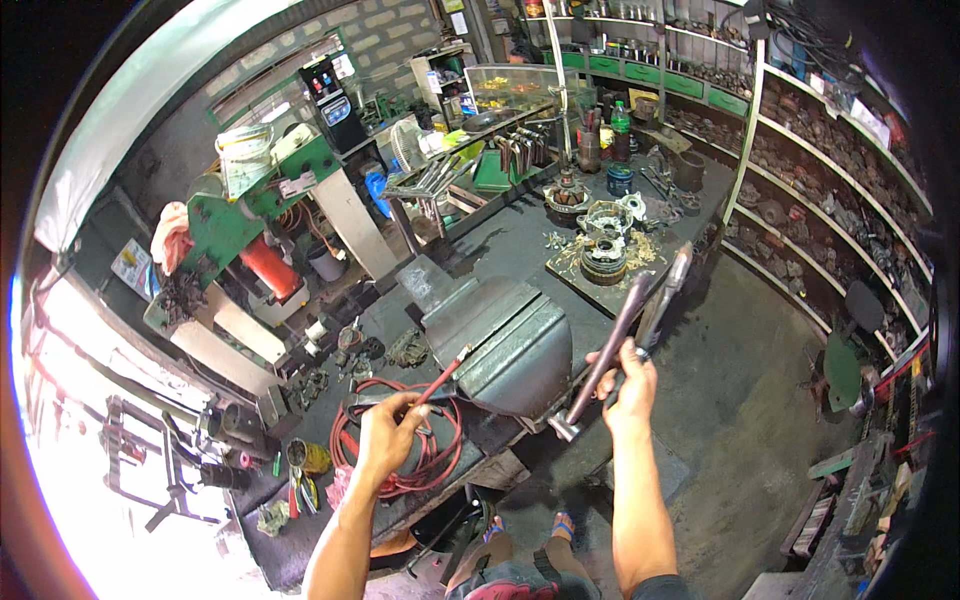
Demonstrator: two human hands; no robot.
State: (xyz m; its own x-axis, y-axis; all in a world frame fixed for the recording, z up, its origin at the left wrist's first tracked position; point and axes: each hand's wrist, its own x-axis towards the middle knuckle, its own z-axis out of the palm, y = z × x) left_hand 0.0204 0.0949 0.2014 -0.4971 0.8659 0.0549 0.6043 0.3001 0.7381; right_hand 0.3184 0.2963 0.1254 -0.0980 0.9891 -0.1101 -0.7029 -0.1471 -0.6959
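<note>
My left hand (388,435) is closed round the end of a thick red cable (440,383), whose bare metallic tip points toward the bench vise (505,345). The rest of the cable lies coiled beneath this hand on the bench. My right hand (632,385) is wrapped round long tools just right of the vise. One is a brown bar (618,330) with a short metal crosspiece at its lower end, hammer-like in shape. Beside it a second long tool (668,295), metallic with a dark grip, slants up and away. My fingers hide where the two meet.
Greasy machine parts (604,255) sit on a board farther along the dark workbench (480,240). A green press (225,235) stands at left. Shelves (830,170) packed with parts line the right. A yellowish can (308,457) and pliers lie near the bench's left end.
</note>
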